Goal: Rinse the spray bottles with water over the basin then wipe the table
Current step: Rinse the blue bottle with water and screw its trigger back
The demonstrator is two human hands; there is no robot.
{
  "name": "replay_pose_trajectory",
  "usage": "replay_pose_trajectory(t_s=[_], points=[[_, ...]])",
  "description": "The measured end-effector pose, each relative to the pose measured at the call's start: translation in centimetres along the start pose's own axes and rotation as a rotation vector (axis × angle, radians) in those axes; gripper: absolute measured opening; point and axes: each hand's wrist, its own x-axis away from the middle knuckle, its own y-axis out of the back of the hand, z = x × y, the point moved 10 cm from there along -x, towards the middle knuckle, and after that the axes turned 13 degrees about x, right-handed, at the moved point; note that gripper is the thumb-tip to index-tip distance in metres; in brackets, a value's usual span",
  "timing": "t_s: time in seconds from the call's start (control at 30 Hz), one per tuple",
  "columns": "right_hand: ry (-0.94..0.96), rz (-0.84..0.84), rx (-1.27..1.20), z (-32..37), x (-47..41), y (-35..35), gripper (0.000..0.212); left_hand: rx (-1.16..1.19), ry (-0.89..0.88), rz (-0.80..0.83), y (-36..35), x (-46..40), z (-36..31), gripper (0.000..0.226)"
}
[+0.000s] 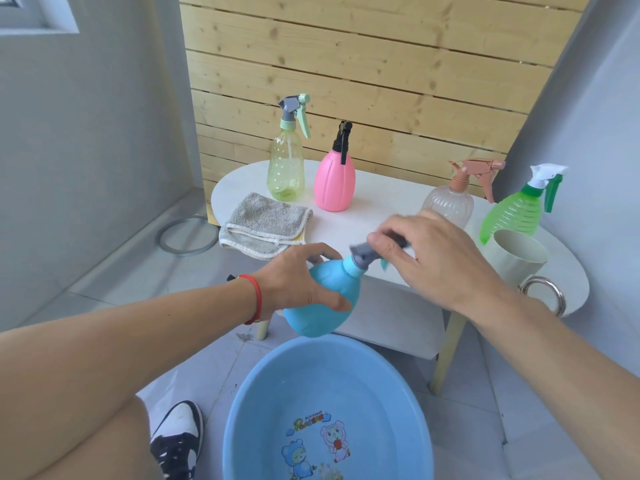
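My left hand grips the blue bottle at the centre of the frame, fingers curled round its body, holding it tilted with the neck pointing up and right. It hangs above the near edge of the basin, which sits on the floor at the bottom centre. My right hand is on the bottle's grey spray head, fingers and thumb pinched around it; the motion blur there hides the finer detail.

Behind, the white tabletop carries four more bottles: a pale yellow-green bottle and a pink bottle upright, side by side at upper centre, a clear bottle with a peach trigger to the right, and a green bottle leaning at the far right. A grey cloth lies folded at the tabletop's left edge, partly overhanging. A white cup stands just below the green bottle, right of my right hand.
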Motion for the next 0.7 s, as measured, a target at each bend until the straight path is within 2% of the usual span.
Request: replay_pose_trajectory(t_s=[0.03, 0.1, 0.2, 0.27, 0.37, 0.43, 0.5, 0.57, 0.6, 0.67, 0.7], points=[[-0.010, 0.025, 0.010, -0.1, 0.1, -0.3, 0.050, 0.023, 0.014, -0.021, 0.4, -0.1, 0.1, 0.058], [-0.040, 0.084, -0.113, 0.5, 0.4, -0.9, 0.041, 0.043, 0.018, -0.058, 1.0, -0.3, 0.2, 0.056], [-0.162, 0.320, -0.659, 2.2, 1.1, -2.7, 0.031, 0.029, 0.011, -0.070, 1.5, -0.5, 0.4, 0.060], [-0.142, 0.392, -0.809, 2.6, 1.3, -2.4, 0.026, 0.041, 0.028, -0.060, 1.7, -0.4, 0.7, 0.059], [-0.029, 0.369, -0.751, 1.9, 1.2, -1.4, 0.019, 0.052, 0.031, -0.023, 1.4, -0.1, 0.5, 0.056], [-0.005, 0.386, -0.782, 1.9, 1.4, -1.3, 0.053, 0.029, 0.007, -0.002, 1.0, 0.0, 0.3, 0.056], [0.030, 0.400, -0.793, 2.2, 1.6, -1.3, 0.068, 0.011, 0.000, 0.019, 0.4, 0.0, 0.3, 0.057], [0.034, 0.400, -0.725, 2.0, 1.6, -1.5, 0.066, -0.025, -0.006, 0.046, -0.1, 0.1, 0.3, 0.057], [0.033, 0.371, -0.642, 1.6, 1.3, -1.4, 0.058, -0.048, -0.015, 0.059, -0.4, 0.1, 0.1, 0.057], [0.027, 0.235, -0.403, 0.6, 0.6, -0.8, 0.044, -0.076, -0.031, 0.075, -0.8, 0.1, -0.2, 0.054], [0.028, 0.158, -0.294, 0.2, 0.2, -0.3, 0.050, -0.083, -0.033, 0.082, -1.0, 0.2, -0.3, 0.055]])
